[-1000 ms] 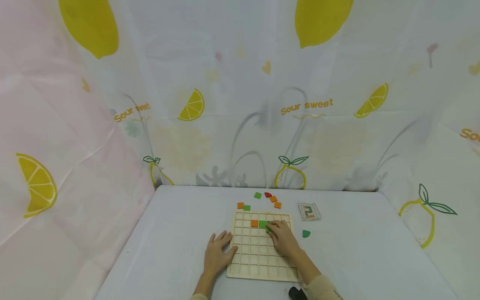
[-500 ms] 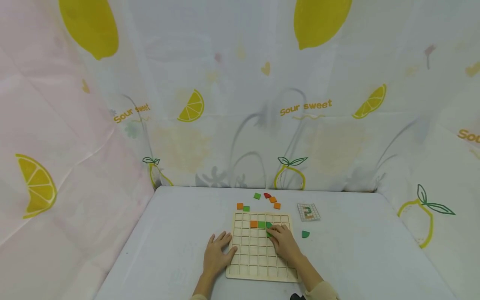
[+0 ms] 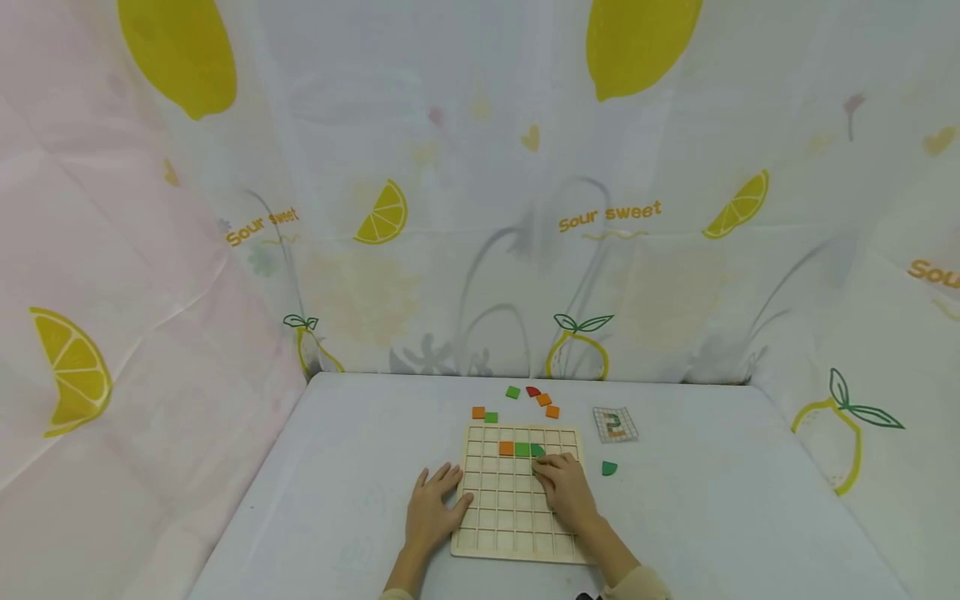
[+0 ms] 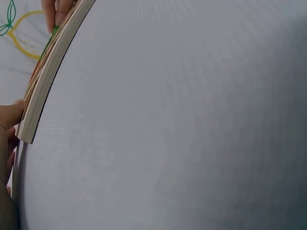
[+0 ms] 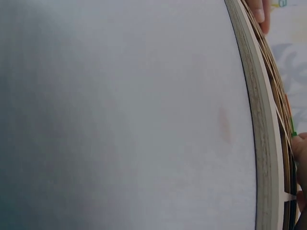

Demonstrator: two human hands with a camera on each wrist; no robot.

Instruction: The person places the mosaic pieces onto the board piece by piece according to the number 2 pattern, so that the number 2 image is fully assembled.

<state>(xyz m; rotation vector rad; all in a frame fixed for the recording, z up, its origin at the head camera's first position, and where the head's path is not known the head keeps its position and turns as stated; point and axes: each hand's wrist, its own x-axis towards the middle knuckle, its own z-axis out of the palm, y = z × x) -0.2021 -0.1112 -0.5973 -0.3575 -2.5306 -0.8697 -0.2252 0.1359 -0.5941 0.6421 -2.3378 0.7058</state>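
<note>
Grid board [image 3: 506,521] lies flat on the white desk [image 3: 337,467], between a person's two hands, its raised strips dividing it into square cells. Along the second row from the far edge sit, left to right, an orange tile [image 3: 507,448], a light green tile [image 3: 522,450] and a dark green rounded tile [image 3: 537,451], side by side. The right hand [image 3: 567,490] reaches over the board with its fingertips drawn narrow, pinching a green piece [image 3: 535,469] just below the rounded tile; the fingers hide most of that piece. The left hand [image 3: 433,510] is spread wide against the board's left edge, its thumb on the border and the other fingers beside it. Beyond the far edge lie loose orange, green and red pieces, among them a red piece [image 3: 532,391]. To the right rest a small pattern card [image 3: 615,425] and, nearer the person, a dark green quarter-round [image 3: 610,468]. Behind the desk hangs a lemon-print cloth [image 3: 442,283].
</note>
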